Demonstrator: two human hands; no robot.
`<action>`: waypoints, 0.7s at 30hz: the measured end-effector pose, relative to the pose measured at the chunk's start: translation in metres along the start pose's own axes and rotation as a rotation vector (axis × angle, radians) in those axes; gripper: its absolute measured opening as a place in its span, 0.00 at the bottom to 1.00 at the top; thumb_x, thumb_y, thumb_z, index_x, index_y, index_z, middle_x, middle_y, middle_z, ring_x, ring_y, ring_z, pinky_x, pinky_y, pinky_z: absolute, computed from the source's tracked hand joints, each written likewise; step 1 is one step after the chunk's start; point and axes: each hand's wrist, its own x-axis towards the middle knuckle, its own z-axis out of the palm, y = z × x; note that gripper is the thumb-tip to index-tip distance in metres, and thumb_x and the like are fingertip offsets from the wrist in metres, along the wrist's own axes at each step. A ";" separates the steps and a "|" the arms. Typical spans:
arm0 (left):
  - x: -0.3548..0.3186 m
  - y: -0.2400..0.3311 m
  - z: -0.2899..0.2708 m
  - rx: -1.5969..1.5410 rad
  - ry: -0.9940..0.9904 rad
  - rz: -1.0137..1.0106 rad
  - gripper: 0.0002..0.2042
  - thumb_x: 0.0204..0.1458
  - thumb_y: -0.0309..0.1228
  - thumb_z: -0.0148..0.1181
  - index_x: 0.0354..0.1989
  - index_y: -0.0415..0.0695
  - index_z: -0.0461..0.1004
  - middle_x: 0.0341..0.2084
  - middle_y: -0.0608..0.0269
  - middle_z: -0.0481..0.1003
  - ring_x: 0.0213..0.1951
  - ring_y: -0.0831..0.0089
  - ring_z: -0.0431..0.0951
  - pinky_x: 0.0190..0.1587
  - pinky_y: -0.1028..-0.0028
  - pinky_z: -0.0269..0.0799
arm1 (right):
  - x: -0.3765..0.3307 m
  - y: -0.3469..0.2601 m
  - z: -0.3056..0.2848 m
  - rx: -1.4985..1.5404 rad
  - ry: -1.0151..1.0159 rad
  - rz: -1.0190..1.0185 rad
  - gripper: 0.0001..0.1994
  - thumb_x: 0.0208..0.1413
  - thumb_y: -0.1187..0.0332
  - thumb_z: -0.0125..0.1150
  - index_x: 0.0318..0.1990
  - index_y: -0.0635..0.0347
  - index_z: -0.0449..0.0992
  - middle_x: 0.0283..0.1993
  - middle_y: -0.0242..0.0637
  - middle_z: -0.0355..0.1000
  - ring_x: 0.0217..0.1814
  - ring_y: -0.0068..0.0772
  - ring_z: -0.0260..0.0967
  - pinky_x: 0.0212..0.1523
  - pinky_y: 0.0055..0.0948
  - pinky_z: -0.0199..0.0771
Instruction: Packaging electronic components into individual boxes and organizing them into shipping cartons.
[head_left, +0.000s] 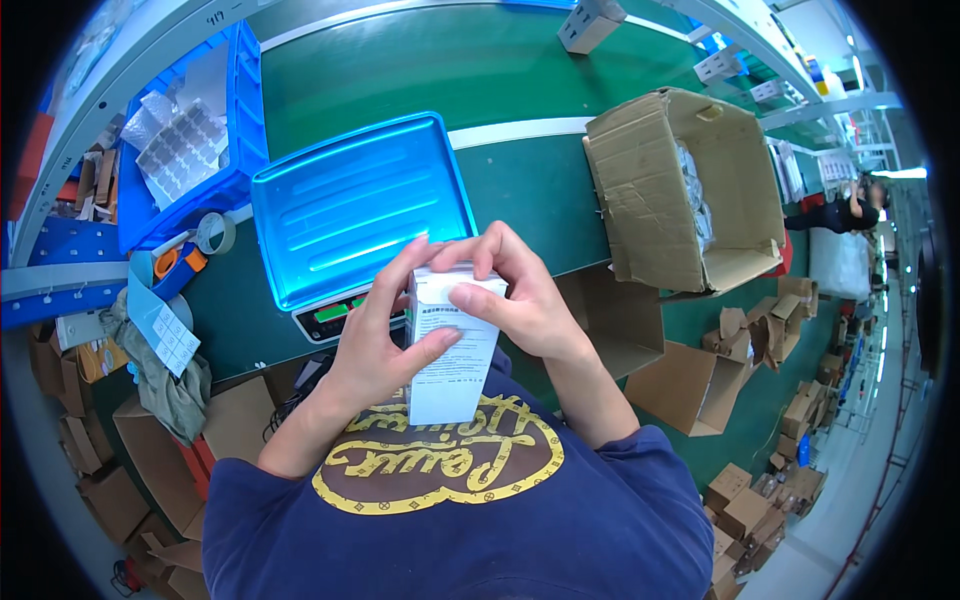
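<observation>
A small white carton (pixel 445 390) with printed text on its face is held upright close to my chest. My left hand (pixel 385 330) grips its left side, the thumb lying across the printed face. At the carton's top, my right hand (pixel 520 295) is wrapped round the right side, with its thumb on the upper front and fingers bent over the top edge. Just beyond my hands is a weighing scale with a shiny blue pan (pixel 360 200). Its display (pixel 330 313) shows partly behind my left hand.
A blue bin (pixel 240 110) with label sheets and bubble wrap stands at the left, near a tape roll (pixel 215 233) and an orange tape dispenser (pixel 180 268). At right, an open cardboard box (pixel 640 190) holds clear bags. Empty cartons (pixel 690 385) lie below. A person (pixel 848 210) is far right.
</observation>
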 end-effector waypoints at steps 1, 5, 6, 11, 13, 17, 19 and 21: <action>0.000 0.000 0.000 0.006 -0.001 -0.003 0.42 0.48 0.31 0.69 0.71 0.49 0.50 0.64 0.51 0.62 0.60 0.57 0.70 0.58 0.60 0.71 | 0.000 -0.002 0.002 0.000 -0.001 0.000 0.12 0.56 0.68 0.65 0.43 0.59 0.70 0.49 0.38 0.71 0.52 0.28 0.69 0.52 0.32 0.72; -0.003 0.000 -0.001 0.016 0.012 0.014 0.42 0.48 0.30 0.69 0.71 0.50 0.50 0.65 0.52 0.61 0.60 0.57 0.70 0.57 0.60 0.71 | 0.000 -0.007 0.011 -0.193 0.010 0.004 0.16 0.61 0.66 0.60 0.54 0.61 0.71 0.52 0.36 0.71 0.53 0.26 0.69 0.52 0.30 0.70; -0.003 0.001 -0.001 -0.015 0.012 0.019 0.42 0.48 0.30 0.69 0.71 0.50 0.50 0.65 0.52 0.61 0.60 0.57 0.70 0.57 0.61 0.71 | 0.000 -0.004 0.007 -0.259 -0.054 -0.038 0.17 0.63 0.65 0.57 0.56 0.61 0.71 0.53 0.37 0.70 0.56 0.29 0.68 0.55 0.31 0.69; -0.007 -0.006 -0.002 -0.069 0.007 0.005 0.42 0.49 0.30 0.68 0.71 0.50 0.50 0.67 0.54 0.59 0.61 0.58 0.69 0.57 0.61 0.71 | -0.004 -0.002 -0.005 -0.361 -0.206 -0.065 0.20 0.68 0.58 0.46 0.60 0.60 0.71 0.58 0.42 0.66 0.64 0.37 0.62 0.62 0.36 0.62; -0.007 -0.009 -0.004 0.045 -0.065 -0.035 0.42 0.50 0.32 0.68 0.72 0.51 0.49 0.67 0.54 0.59 0.62 0.57 0.68 0.57 0.61 0.70 | -0.005 0.001 -0.008 -0.190 -0.213 0.012 0.24 0.69 0.53 0.39 0.59 0.61 0.73 0.60 0.44 0.64 0.66 0.40 0.59 0.65 0.38 0.60; -0.007 -0.008 -0.002 -0.008 -0.034 0.060 0.43 0.51 0.35 0.67 0.72 0.52 0.46 0.67 0.54 0.58 0.63 0.58 0.67 0.57 0.62 0.70 | -0.003 -0.001 -0.011 -0.270 -0.260 -0.022 0.26 0.70 0.51 0.36 0.59 0.62 0.72 0.61 0.44 0.63 0.67 0.41 0.58 0.65 0.39 0.59; -0.008 -0.007 0.002 -0.083 0.005 -0.014 0.39 0.51 0.34 0.68 0.68 0.49 0.51 0.67 0.51 0.57 0.63 0.57 0.65 0.58 0.61 0.70 | -0.001 0.004 -0.021 -0.209 -0.351 0.002 0.26 0.70 0.51 0.37 0.60 0.62 0.71 0.61 0.45 0.63 0.67 0.41 0.58 0.65 0.39 0.59; -0.012 -0.016 0.015 -0.208 0.109 -0.001 0.35 0.50 0.32 0.68 0.64 0.47 0.54 0.66 0.50 0.56 0.63 0.57 0.65 0.59 0.61 0.69 | 0.000 0.005 -0.020 -0.251 -0.333 -0.016 0.26 0.70 0.52 0.37 0.61 0.61 0.70 0.61 0.45 0.63 0.66 0.41 0.59 0.64 0.39 0.61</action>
